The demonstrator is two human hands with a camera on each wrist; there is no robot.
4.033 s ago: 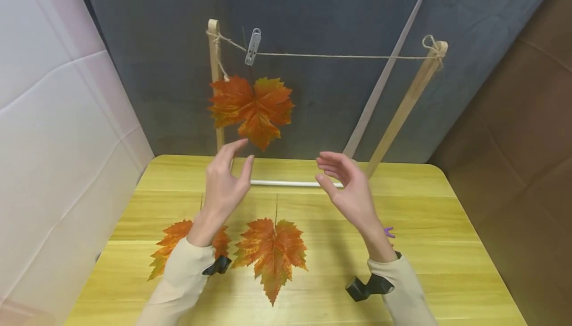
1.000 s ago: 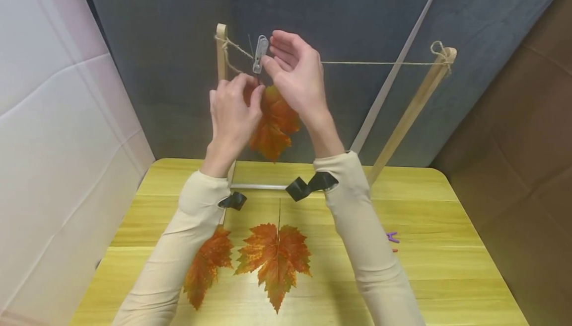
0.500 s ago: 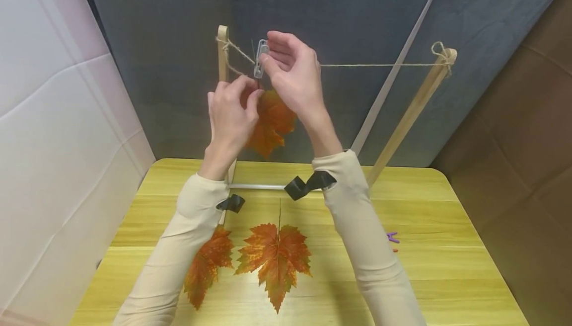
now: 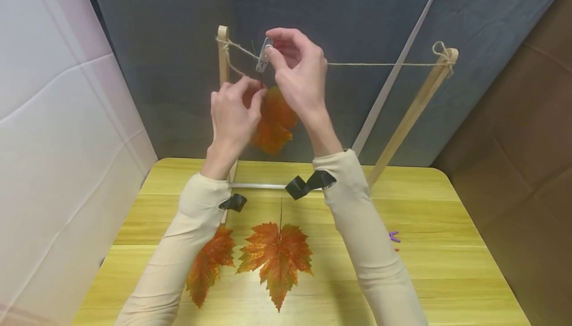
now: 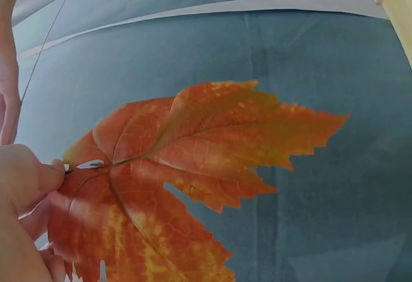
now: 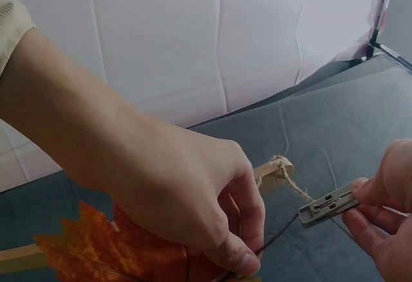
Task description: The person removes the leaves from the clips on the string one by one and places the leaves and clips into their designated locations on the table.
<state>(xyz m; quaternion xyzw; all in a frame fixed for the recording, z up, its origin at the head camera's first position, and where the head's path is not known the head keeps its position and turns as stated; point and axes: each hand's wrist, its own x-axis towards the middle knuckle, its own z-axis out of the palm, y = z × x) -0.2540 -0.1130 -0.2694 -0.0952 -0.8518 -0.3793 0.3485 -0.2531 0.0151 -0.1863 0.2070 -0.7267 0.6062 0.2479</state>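
Note:
A grey clothespin (image 4: 263, 55) sits on the twine (image 4: 357, 64) near the left post. My right hand (image 4: 304, 70) pinches its upper end between thumb and fingers, plainly seen in the right wrist view at the clothespin (image 6: 327, 205). Below it, my left hand (image 4: 234, 112) pinches the stem of an orange artificial maple leaf (image 4: 274, 120). In the left wrist view the leaf (image 5: 161, 159) spreads out from the thumb and fingertips. The dark stem runs up from the left fingers to the clothespin's lower end in the right wrist view.
Two more maple leaves lie on the wooden table, one in the middle (image 4: 277, 261) and one partly under the left sleeve (image 4: 210, 261). A purple clothespin (image 4: 394, 236) lies beside the right sleeve. Wooden posts, the right post (image 4: 411, 112) among them, hold the twine.
Both hands have risen from above the table to the hanging leaf and clothespin. In the last half second the right fingers have closed on the clothespin, which tilts slightly further right.

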